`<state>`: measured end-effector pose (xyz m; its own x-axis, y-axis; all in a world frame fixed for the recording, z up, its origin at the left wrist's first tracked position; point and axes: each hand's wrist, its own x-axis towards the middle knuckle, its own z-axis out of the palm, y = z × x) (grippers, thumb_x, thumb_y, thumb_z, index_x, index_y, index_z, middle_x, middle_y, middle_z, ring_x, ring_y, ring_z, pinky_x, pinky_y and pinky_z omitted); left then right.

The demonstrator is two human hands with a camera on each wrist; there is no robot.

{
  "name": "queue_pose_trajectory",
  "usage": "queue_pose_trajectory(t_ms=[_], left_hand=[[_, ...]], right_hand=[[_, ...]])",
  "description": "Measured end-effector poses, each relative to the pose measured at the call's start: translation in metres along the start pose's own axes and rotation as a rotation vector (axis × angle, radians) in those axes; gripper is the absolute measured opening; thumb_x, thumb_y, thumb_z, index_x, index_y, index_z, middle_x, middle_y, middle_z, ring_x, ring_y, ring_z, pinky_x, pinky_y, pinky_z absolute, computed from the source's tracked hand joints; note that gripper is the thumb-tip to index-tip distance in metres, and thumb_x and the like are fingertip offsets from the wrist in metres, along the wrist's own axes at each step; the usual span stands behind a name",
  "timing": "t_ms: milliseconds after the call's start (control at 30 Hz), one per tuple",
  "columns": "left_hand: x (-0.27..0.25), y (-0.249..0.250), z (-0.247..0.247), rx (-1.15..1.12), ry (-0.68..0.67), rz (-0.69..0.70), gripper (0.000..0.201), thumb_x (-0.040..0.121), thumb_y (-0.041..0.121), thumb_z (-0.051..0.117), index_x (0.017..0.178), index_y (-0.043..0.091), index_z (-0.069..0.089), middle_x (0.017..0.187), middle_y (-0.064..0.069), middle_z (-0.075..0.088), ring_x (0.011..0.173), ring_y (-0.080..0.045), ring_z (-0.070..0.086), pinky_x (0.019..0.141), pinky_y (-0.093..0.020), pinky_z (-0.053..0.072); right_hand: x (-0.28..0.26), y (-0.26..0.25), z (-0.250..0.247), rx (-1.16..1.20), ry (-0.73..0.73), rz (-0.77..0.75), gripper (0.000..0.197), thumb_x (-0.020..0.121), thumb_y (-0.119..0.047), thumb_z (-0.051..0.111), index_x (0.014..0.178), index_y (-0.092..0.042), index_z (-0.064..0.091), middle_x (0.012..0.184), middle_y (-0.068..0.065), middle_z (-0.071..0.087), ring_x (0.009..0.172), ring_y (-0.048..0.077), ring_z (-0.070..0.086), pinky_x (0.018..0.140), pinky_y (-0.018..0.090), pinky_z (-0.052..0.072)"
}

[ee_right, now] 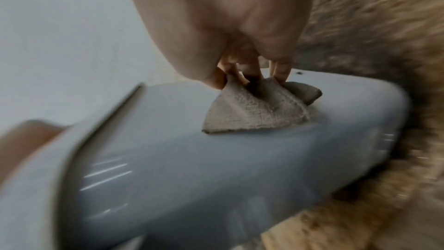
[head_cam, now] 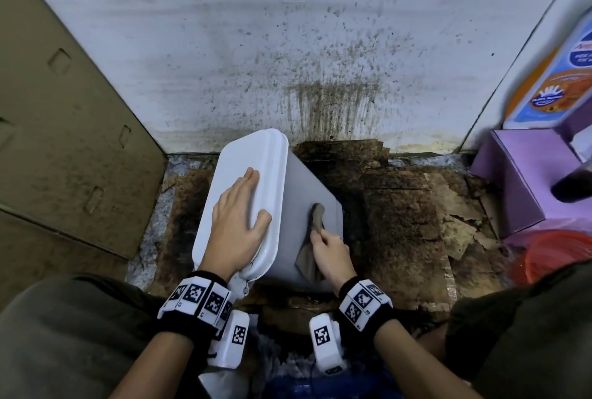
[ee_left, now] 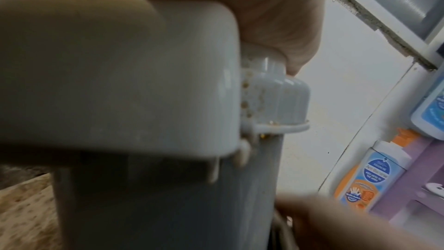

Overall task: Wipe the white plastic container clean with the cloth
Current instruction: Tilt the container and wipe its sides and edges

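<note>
A white plastic container [head_cam: 304, 187] with a lid stands tilted on the stained floor, its top leaning left. My left hand [head_cam: 238, 222] lies flat on the lid [head_cam: 234, 158], fingers straight, thumb at the lid's right edge. My right hand [head_cam: 330, 249] pinches a grey-brown cloth [head_cam: 315, 222] and presses it against the container's right side wall. In the right wrist view the cloth [ee_right: 254, 109] is folded into a wedge under my fingertips [ee_right: 280, 75] on the container [ee_right: 192, 168]. The left wrist view shows the lid corner [ee_left: 120, 83] and a small white latch [ee_left: 278, 98] with brown specks.
Stained, torn cardboard [head_cam: 400, 206] covers the floor. A spattered white wall [head_cam: 288, 46] stands behind, a brown cardboard panel [head_cam: 64, 110] on the left. On the right are a purple box [head_cam: 519, 180], a blue and orange bottle [head_cam: 557, 78] and something red [head_cam: 554, 254].
</note>
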<state>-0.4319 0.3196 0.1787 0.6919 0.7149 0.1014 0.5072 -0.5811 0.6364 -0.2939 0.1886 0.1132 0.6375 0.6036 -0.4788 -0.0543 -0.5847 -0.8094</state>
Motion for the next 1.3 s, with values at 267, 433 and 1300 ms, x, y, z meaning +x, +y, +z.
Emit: queue_pose_trajectory(t_ms=[267, 433, 1300], left_hand=[[0.001, -0.005, -0.001, 0.011, -0.009, -0.004, 0.075, 0.089, 0.052, 0.031, 0.16, 0.031, 0.022, 0.167, 0.014, 0.02, 0.153, -0.013, 0.017, 0.124, -0.041, 0.019], [0.001, -0.009, -0.002, -0.002, -0.008, -0.001, 0.074, 0.09, 0.052, 0.032, 0.16, 0.031, 0.022, 0.167, 0.014, 0.02, 0.153, -0.013, 0.018, 0.124, -0.044, 0.02], [0.0, -0.002, 0.0, 0.006, -0.012, 0.008, 0.075, 0.089, 0.051, 0.032, 0.16, 0.029, 0.023, 0.167, 0.011, 0.021, 0.153, -0.016, 0.019, 0.124, -0.043, 0.019]], right_hand=[[-0.016, -0.034, 0.015, -0.095, -0.092, -0.254, 0.039, 0.106, -0.045, 0.033, 0.135, -0.031, 0.054, 0.124, 0.007, 0.058, 0.117, 0.019, 0.049, 0.109, 0.032, 0.035], [-0.018, -0.03, 0.011, -0.208, -0.113, -0.332, 0.047, 0.11, -0.029, 0.032, 0.155, -0.018, 0.034, 0.146, 0.011, 0.043, 0.128, 0.026, 0.043, 0.099, 0.012, 0.022], [-0.011, -0.031, 0.018, 0.021, 0.081, -0.139, 0.034, 0.107, -0.029, 0.036, 0.111, -0.01, 0.064, 0.106, 0.012, 0.069, 0.104, 0.028, 0.061, 0.091, 0.035, 0.046]])
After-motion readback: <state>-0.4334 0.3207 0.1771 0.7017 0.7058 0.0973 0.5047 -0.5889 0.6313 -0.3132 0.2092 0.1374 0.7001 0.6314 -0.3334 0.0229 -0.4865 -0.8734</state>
